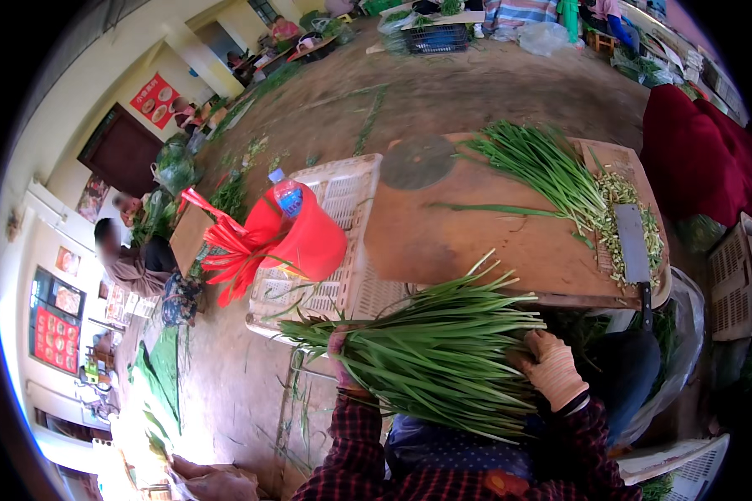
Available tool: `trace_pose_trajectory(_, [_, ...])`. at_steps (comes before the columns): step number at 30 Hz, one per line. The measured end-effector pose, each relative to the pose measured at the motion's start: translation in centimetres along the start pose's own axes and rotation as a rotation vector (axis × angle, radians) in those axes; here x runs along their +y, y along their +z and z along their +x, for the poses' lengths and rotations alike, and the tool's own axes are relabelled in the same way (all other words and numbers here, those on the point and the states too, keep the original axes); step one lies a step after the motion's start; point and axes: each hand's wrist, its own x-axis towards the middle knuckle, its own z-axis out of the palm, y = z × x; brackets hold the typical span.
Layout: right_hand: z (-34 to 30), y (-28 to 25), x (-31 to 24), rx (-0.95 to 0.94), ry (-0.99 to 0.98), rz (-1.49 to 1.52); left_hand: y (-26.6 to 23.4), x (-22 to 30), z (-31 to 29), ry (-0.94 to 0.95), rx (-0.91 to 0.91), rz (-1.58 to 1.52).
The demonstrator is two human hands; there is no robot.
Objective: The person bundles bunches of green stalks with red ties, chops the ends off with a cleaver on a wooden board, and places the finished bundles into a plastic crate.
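Observation:
A large bunch of garlic chives lies across my lap, leaf tips to the left and pale stem ends to the right. My left hand is wrapped round the leafy end, partly hidden by the leaves. At the stem ends, my gloved right hand is closed, its curled fingers touching the stems. Beyond the bunch, a wooden board carries a smaller pile of chives. A cleaver rests at its right side over chopped stem ends, handle toward me.
Left of the board, a red bucket with red plastic strips and a bottle stands on an upturned white crate. Clear plastic bagging hangs at right. A dark red cloth-covered heap is farther right. Other people work at left.

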Motion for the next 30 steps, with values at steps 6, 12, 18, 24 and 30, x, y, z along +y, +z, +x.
trace_pose_trajectory(6, [0.2, 2.8, 1.9, 0.106, 0.012, 0.283, 0.4, 0.6, 1.1, -0.011, -0.063, 0.004])
trace_pose_trajectory(12, [-3.0, 0.1, -1.4, 0.121, -0.173, -0.06, -2.3, 0.1, 2.0, -0.113, -0.1, 0.018])
trace_pose_trajectory(18, [-0.1, 3.0, 1.8, 0.371, -0.025, 0.119, -6.3, -1.1, 5.6, -0.129, -0.21, 0.114])
trace_pose_trajectory(24, [-2.4, 2.3, 4.8, 0.45, 0.3, 0.506, -2.3, -0.9, 2.9, -0.168, -0.227, 0.001])
trace_pose_trajectory(30, [-7.7, -3.0, 7.0, 0.482, 0.338, 0.106, -2.7, -0.7, 2.0, -0.274, -0.187, -0.108])
